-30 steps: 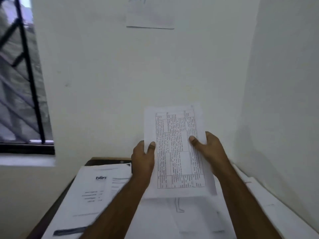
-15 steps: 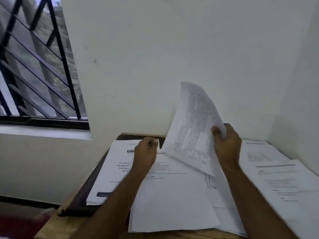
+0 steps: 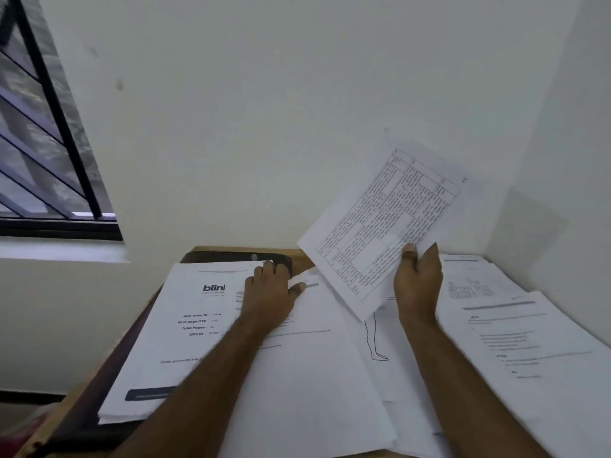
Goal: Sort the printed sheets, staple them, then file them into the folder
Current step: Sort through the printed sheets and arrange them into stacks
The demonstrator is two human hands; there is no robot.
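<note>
In the head view, the table-printed sheet (image 3: 383, 226), held in both hands a second ago, is now carried by the right hand (image 3: 417, 285) alone, thumb and curled fingers pinching its lower edge, and has swung up and right of the middle stack (image 3: 314, 375). The left hand (image 3: 269, 289) has let go and rests flat, fingers straight, on that stack's top edge. This looks like sorting underway, the sheet probably bound for the pile (image 3: 515, 342) right of the middle stack. Left of it lies the "blin" stack (image 3: 172, 332) on a dark folder (image 3: 211, 257), nothing visibly filed inside; no stapler shows on the surface (image 3: 302, 259)
</note>
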